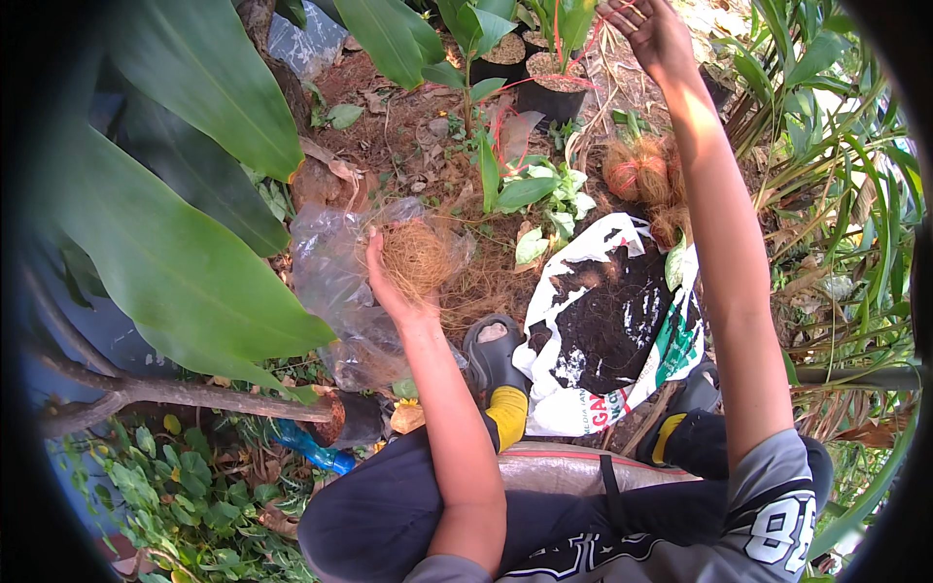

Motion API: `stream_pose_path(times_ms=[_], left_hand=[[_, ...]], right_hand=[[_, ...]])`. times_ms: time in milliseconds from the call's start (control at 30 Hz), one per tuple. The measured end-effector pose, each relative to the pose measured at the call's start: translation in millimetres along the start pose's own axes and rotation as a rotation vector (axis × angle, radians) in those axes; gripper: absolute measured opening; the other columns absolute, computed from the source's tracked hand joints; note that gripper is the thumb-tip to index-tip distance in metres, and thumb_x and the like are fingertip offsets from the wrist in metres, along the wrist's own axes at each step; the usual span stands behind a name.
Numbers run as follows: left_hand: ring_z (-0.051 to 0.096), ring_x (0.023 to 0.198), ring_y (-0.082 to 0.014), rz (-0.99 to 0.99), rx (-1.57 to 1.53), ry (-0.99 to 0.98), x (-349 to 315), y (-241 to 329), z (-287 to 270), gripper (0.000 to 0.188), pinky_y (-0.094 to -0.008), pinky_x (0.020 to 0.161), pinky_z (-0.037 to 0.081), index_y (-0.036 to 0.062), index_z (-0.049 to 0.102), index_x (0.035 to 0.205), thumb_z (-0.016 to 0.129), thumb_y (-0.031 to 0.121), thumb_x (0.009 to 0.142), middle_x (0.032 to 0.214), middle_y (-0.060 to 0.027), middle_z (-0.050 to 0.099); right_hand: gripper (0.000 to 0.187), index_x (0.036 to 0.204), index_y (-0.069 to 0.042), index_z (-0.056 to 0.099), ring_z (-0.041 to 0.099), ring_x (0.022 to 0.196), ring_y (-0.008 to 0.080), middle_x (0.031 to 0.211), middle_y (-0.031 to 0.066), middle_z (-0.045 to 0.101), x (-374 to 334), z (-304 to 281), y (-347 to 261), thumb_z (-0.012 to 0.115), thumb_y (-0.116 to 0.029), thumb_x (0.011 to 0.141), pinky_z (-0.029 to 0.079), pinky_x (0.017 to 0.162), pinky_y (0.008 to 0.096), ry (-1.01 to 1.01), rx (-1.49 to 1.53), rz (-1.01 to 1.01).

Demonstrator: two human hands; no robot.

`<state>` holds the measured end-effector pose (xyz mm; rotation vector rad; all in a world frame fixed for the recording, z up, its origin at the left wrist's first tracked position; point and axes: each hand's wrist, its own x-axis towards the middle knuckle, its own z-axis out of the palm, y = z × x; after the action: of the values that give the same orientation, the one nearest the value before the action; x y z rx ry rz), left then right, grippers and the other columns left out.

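My left hand (392, 282) cups a loose clump of brown coconut fibre (418, 255), its fingers partly hidden behind the strands. Under and beside it spreads a crumpled clear plastic bag (326, 255). My right arm stretches far forward, and my right hand (653, 37) is at the top edge among thin red strings (595, 76), fingers bent, with a string at the fingertips. The strings hang over a black pot (552, 100) with a leafy plant. Between my feet stands an open white sack (544, 384) of dark soil (612, 325).
Fibre balls tied with red string (637, 170) lie beyond the sack. A large leaf (185, 262) and a branch (224, 400) jut in from the left. A blue plastic bottle (316, 449) lies by my left leg. Long-leaved plants (865, 185) line the right side.
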<state>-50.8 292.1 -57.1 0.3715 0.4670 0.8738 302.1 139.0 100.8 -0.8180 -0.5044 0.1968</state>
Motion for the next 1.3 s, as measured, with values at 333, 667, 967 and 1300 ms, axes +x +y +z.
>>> stream_pose_path(times_ms=[333,667,967,1300], left_hand=[[0.061,0.099,-0.028,-0.1,0.047,-0.185,-5.8,0.7,5.3,0.029,-0.0403,0.078,0.056,0.0054,0.054,0.111,0.054,0.026,0.091,0.109,-0.0087,0.062],[0.062,0.097,-0.0287,-0.732,0.014,-0.45,-30.1,-84.1,6.8,0.045,-0.0375,0.079,0.056,-0.0007,0.048,0.123,0.056,0.026,0.089,0.129,-0.0166,0.056],[0.065,0.086,-0.0295,-0.916,0.131,-0.448,-47.2,-118.7,-6.4,0.028,-0.0429,0.077,0.056,0.0025,0.058,0.105,0.055,0.024,0.089,0.095,-0.016,0.065],[0.065,0.087,-0.0302,-0.694,0.315,-0.314,-38.5,-89.3,5.0,0.024,-0.0445,0.077,0.055,0.004,0.061,0.102,0.059,0.021,0.085,0.093,-0.0105,0.064]], right_hand=[[0.029,0.114,-0.006,0.057,0.029,0.051,0.0018,0.064,-0.0101,0.032,-93.3,-49.8,-48.9,0.055,-0.028,0.095,0.024,0.046,0.0198,-0.079,-0.609,0.381],[0.013,0.099,-0.013,0.059,0.027,0.051,0.0016,0.061,-0.0113,0.031,-264.9,-72.9,-22.5,0.053,-0.024,0.096,0.021,0.047,0.0194,0.001,-0.574,0.677],[0.026,0.098,-0.001,0.065,0.056,0.088,0.0126,0.089,0.004,0.065,-337.4,-96.2,28.2,0.059,-0.026,0.092,0.044,0.084,0.0298,-0.383,-0.738,0.675],[0.023,0.101,-0.002,0.067,0.059,0.086,0.0142,0.088,0.0056,0.066,-338.1,-156.4,23.7,0.06,-0.022,0.09,0.047,0.083,0.0312,-0.275,-0.945,0.727]])
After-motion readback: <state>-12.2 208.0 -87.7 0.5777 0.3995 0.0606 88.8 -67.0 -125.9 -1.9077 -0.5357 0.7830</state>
